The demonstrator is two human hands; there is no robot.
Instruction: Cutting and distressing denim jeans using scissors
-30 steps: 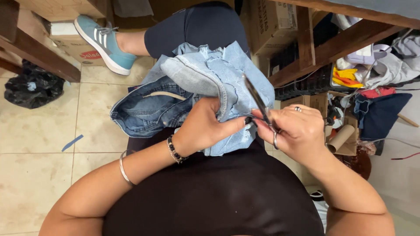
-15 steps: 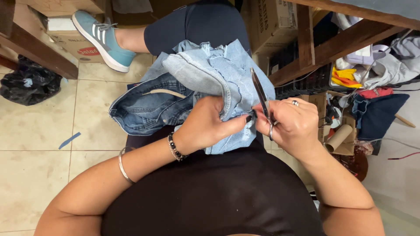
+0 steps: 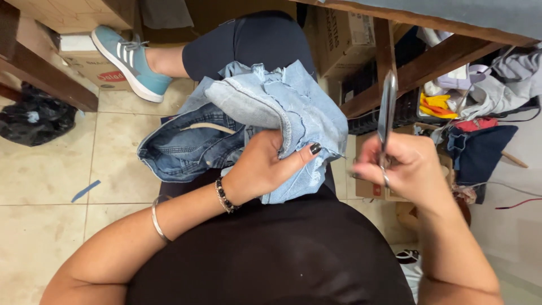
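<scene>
Denim garment (image 3: 265,107) gripped by left hand (image 3: 262,169); right hand (image 3: 403,169) holds scissors (image 3: 387,110).

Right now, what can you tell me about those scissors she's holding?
The scissors are slim, of shiny grey metal, with long narrow blades closed together and pointing up and away from the person. The right hand grips the handles, which its fingers mostly hide. They are raised clear of the light blue denim that the left hand pinches, and touch nothing but that right hand. Behind them runs a wooden table brace.
</scene>
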